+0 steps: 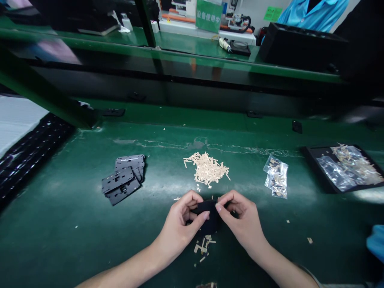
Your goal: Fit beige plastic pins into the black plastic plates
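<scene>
Both hands pinch one small flat black plastic part (208,218) between them: the left hand (180,224) closes thumb and fingers on its left side, the right hand (243,222) on its right, thumbs almost meeting on top. The part is held just above the green bench top (60,224), close to the near edge and about midway along it. Directly beneath the hands lies a small scatter of pale tan slivers (204,246). Just beyond the hands sits a larger heap of the same pale tan strips (208,168). Left of that heap, well apart, rests a loose stack of flat black plastic plates (124,178). Right of the heap lies a small clear plastic bag (276,176) with tan pieces inside. Toward the right edge, a black tray (312,160) holds another clear bag with more tan pieces.
</scene>
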### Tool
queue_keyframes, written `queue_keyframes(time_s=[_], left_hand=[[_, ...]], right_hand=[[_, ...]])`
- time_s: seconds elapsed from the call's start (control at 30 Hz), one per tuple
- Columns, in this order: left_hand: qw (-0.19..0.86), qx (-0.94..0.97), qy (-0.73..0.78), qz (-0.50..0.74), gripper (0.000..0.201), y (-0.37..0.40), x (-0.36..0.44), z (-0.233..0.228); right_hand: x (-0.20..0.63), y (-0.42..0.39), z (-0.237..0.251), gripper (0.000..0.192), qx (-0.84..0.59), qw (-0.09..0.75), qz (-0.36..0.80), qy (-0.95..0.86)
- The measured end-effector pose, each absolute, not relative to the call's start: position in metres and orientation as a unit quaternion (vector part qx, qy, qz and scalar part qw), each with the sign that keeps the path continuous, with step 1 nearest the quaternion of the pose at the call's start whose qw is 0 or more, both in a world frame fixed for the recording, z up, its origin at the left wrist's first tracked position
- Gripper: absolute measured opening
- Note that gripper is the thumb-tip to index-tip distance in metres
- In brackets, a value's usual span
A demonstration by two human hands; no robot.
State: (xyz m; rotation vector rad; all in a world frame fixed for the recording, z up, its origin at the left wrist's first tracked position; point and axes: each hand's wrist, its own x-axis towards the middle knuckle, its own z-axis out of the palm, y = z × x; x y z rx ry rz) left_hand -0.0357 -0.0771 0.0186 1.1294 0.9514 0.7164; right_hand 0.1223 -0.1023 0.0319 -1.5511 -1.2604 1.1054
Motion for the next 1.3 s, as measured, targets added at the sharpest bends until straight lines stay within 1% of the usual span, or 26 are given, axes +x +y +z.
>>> queue_keyframes(time_s=[0.37,0.53,0.63,0.8,0.93,1.07,1.13,1.2,1.23,1.3], left_hand=[[0.688,0.498,0.422,0.319,0.017,-0.076,-0.035,0.022],[0.693,0.495,0.418,0.317,0.016,-0.075,-0.037,0.023],[0.728,0.459,0.388,0.33,0.017,-0.073,-0.037,0.02],[0.763,0.421,0.348,0.345,0.016,-0.071,-0.038,0.015],[0.795,0.392,0.318,0.336,0.017,-0.071,-0.039,0.013],[0.856,0.351,0.259,0.279,0.025,-0.066,-0.04,0.008],[0.878,0.344,0.232,0.238,0.029,-0.063,-0.04,0.007],[0.869,0.367,0.233,0.234,0.032,-0.062,-0.04,0.009],[0.847,0.399,0.254,0.245,0.034,-0.062,-0.04,0.011],[0.761,0.497,0.319,0.268,0.045,-0.064,-0.039,0.016]], right_hand=[[0.122,-0.102,0.031,0.011,-0.617,0.417,0.45,-0.493],[0.125,-0.1,0.032,0.01,-0.612,0.404,0.477,-0.485],[0.13,-0.098,0.032,0.01,-0.601,0.39,0.512,-0.474],[0.136,-0.094,0.03,0.014,-0.525,0.416,0.614,-0.418],[0.136,-0.091,0.028,0.018,-0.493,0.42,0.665,-0.373],[0.133,-0.093,0.028,0.024,-0.435,0.397,0.73,-0.346],[0.132,-0.096,0.03,0.024,-0.407,0.395,0.74,-0.361],[0.131,-0.1,0.033,0.021,-0.416,0.411,0.709,-0.395],[0.131,-0.102,0.035,0.019,-0.431,0.421,0.683,-0.413],[0.131,-0.104,0.036,0.016,-0.468,0.435,0.63,-0.442]])
